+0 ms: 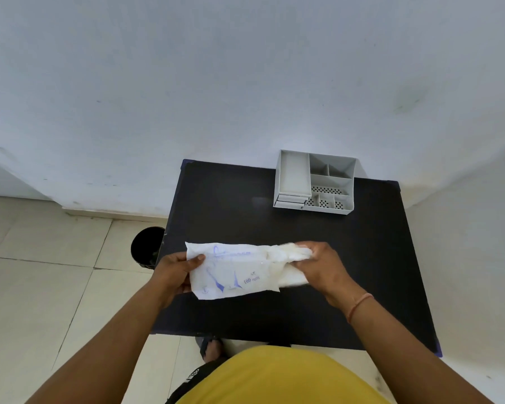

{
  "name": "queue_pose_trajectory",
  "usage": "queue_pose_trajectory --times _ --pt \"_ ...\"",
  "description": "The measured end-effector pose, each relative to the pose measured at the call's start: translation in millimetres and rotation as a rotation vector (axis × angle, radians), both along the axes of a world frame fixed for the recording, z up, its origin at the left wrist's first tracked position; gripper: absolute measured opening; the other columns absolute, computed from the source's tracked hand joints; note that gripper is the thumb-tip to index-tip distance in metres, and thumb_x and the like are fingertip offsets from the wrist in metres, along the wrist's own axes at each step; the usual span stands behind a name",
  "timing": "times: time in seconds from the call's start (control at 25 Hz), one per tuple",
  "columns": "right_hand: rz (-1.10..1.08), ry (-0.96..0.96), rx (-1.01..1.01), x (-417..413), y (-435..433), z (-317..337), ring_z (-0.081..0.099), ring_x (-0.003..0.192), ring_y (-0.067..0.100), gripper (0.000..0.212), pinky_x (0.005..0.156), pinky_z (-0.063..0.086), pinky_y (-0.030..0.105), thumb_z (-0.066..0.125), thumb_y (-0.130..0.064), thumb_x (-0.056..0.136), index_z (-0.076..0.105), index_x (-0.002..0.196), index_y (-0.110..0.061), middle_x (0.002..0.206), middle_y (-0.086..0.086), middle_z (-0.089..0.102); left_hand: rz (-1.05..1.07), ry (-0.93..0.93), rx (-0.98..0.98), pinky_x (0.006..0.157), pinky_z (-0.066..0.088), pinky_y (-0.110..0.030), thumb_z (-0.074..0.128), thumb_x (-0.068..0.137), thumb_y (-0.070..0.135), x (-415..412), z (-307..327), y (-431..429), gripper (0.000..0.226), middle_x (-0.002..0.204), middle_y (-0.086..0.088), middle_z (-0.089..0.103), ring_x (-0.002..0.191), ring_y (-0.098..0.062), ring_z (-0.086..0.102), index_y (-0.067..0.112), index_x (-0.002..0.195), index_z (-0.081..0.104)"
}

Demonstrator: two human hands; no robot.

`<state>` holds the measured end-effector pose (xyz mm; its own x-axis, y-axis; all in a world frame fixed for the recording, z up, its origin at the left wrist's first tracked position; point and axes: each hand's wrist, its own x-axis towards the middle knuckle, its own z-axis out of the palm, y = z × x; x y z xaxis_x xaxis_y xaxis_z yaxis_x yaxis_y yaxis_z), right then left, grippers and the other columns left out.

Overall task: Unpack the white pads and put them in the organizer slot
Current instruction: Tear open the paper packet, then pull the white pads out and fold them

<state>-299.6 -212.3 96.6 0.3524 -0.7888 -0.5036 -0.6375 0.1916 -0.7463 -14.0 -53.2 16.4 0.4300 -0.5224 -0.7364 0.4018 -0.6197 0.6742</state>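
Note:
A clear plastic packet (231, 271) with blue print is held flat just above the black table (233, 205). My left hand (177, 271) pinches its left end, thumb on top. At the packet's open right end my right hand (321, 265) is closed around a bunch of white pads (289, 253) that stick out of it. The grey organizer (314, 183) stands at the table's far right, against the wall. It has a long slot on its left side and several smaller compartments, all looking bare.
A black round bin (146, 247) stands on the tiled floor just left of the table. A pale wall runs behind the table. My foot in a sandal (212, 348) shows under the table's near edge.

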Motion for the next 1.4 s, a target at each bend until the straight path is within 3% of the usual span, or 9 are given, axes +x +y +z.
queue_pose_trajectory --times 0.16,0.4,0.56,0.76,0.88,1.0,1.12,1.28,1.4 --pt "0.091 0.144 -0.063 -20 -2 3 0.073 0.093 0.011 0.025 0.069 0.056 0.022 0.076 -0.023 0.092 0.079 0.116 -0.028 0.103 -0.006 0.077 -0.031 0.027 0.032 0.088 0.066 -0.056 0.077 0.097 0.021 3 -16 1 0.023 0.108 -0.014 0.084 0.100 -0.036 0.081 0.013 0.118 0.075" --pt "0.211 0.428 -0.271 -26 -7 8 0.077 0.082 0.021 0.016 0.057 0.055 0.022 0.067 -0.015 0.090 0.077 0.087 -0.028 0.086 -0.002 0.078 0.141 -0.218 -0.013 0.089 0.060 -0.048 0.072 0.102 0.021 11 -31 -9 0.009 0.108 -0.016 0.076 0.092 -0.035 0.071 0.014 0.104 0.077" --pt "-0.155 0.025 0.042 -31 -2 28 0.078 0.086 0.024 0.017 0.059 0.065 0.034 0.072 -0.008 0.096 0.079 0.106 -0.021 0.102 0.011 0.079 -0.027 -0.403 0.124 0.094 0.058 -0.050 0.068 0.103 0.026 28 -56 8 0.026 0.115 -0.021 0.076 0.095 -0.039 0.069 0.007 0.120 0.077" --pt "-0.273 -0.244 0.247 -34 10 46 0.075 0.096 0.026 0.021 0.069 0.068 0.038 0.074 -0.010 0.096 0.071 0.111 -0.024 0.112 0.011 0.075 -0.341 -0.587 0.351 0.097 0.058 -0.059 0.077 0.090 0.036 34 -76 14 0.053 0.131 -0.023 0.071 0.113 -0.046 0.068 0.015 0.136 0.062" --pt "-0.405 -0.591 0.436 -33 14 50 0.076 0.096 0.026 0.034 0.064 0.067 0.033 0.077 -0.014 0.081 0.072 0.114 -0.016 0.107 0.011 0.080 -0.366 -0.740 0.225 0.110 0.051 -0.055 0.077 0.094 0.026 4 -34 0 0.064 0.154 -0.021 0.058 0.138 -0.042 0.057 0.013 0.152 0.053" --pt "-0.535 -0.787 0.611 -24 22 40 0.077 0.077 0.020 0.036 0.049 0.060 0.024 0.069 -0.009 0.081 0.069 0.117 -0.010 0.094 0.011 0.081 -0.351 -0.148 -0.054 0.102 0.056 -0.041 0.066 0.103 0.014 -37 29 -21 0.024 0.135 -0.016 0.075 0.126 -0.033 0.070 0.018 0.125 0.075" --pt "-0.474 -0.629 0.645 -5 44 14 0.080 0.080 0.022 0.053 0.056 0.064 0.032 0.077 -0.014 0.079 0.066 0.131 -0.007 0.101 0.012 0.082 -0.328 0.390 -0.245 0.108 0.057 -0.051 0.051 0.110 0.022 -75 72 -35 0.032 0.134 -0.016 0.076 0.128 -0.036 0.070 0.013 0.132 0.072" --pt "-0.499 -0.626 0.619 11 56 0 0.079 0.094 0.028 0.056 0.066 0.066 0.037 0.079 -0.016 0.081 0.067 0.135 -0.008 0.118 0.015 0.080 -0.191 0.571 -0.326 0.103 0.057 -0.055 0.036 0.112 0.049 -85 107 -42 0.052 0.132 -0.015 0.077 0.118 -0.034 0.074 0.019 0.133 0.073" --pt "-0.488 -0.627 0.593 10 57 4 0.080 0.097 0.029 0.055 0.071 0.067 0.041 0.079 -0.016 0.082 0.067 0.135 -0.009 0.116 0.014 0.081 -0.322 0.499 -0.355 0.107 0.056 -0.058 0.050 0.107 0.048 -67 110 -38 0.046 0.135 -0.015 0.076 0.124 -0.036 0.072 0.017 0.136 0.070"
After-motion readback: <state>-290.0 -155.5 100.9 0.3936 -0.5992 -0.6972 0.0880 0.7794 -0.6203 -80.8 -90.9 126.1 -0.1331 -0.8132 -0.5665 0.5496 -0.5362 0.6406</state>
